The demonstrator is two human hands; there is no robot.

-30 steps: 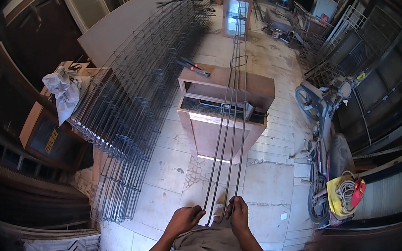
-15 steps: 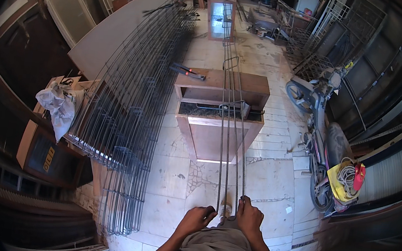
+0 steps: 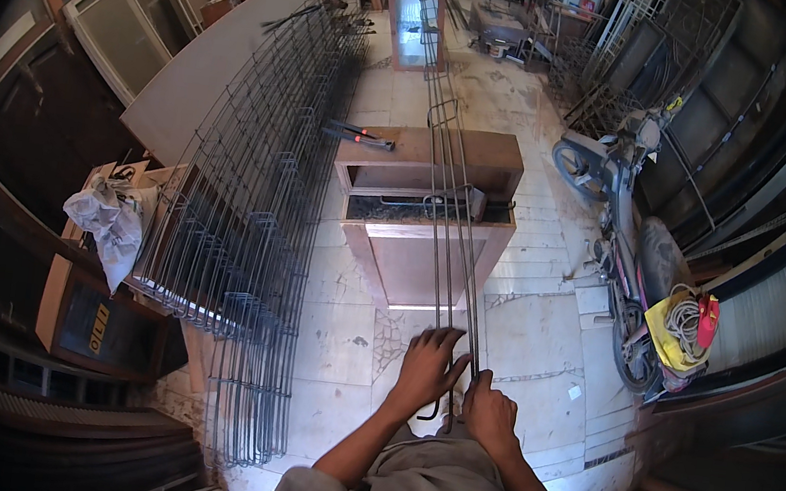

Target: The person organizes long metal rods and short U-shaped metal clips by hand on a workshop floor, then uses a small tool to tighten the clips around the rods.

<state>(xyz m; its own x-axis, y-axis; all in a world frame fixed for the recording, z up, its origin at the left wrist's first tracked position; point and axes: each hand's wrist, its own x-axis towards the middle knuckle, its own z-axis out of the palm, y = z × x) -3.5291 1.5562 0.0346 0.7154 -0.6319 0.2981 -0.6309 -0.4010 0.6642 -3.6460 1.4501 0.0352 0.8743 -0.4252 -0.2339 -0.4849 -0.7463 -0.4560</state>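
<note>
Several long thin steel rods [image 3: 465, 264], tied into a narrow rebar cage, run away from me over a wooden cabinet [image 3: 426, 259]. My left hand [image 3: 429, 366] is closed over the rods on their left side, fingers wrapped across them, a little ahead of the hooked end [image 3: 431, 412]. My right hand [image 3: 490, 413] grips the rods close to their near end, beside my left hand. A rectangular stirrup [image 3: 443, 112] crosses the rods beyond the cabinet top. Pincers [image 3: 363, 137] with red-marked handles lie on the cabinet's left part.
A long stack of rebar cages [image 3: 259, 259] stands at my left, next to a white sack [image 3: 111, 221]. A motorcycle [image 3: 624, 244] carrying a yellow bag [image 3: 677, 330] is on the right. A glass-fronted cabinet [image 3: 418, 28] supports the far rods. Frames and doors line both walls.
My left hand has moved forward and right, from the near rod ends to farther along the rods. A hooked end now shows below it. My right hand stays near the rod ends.
</note>
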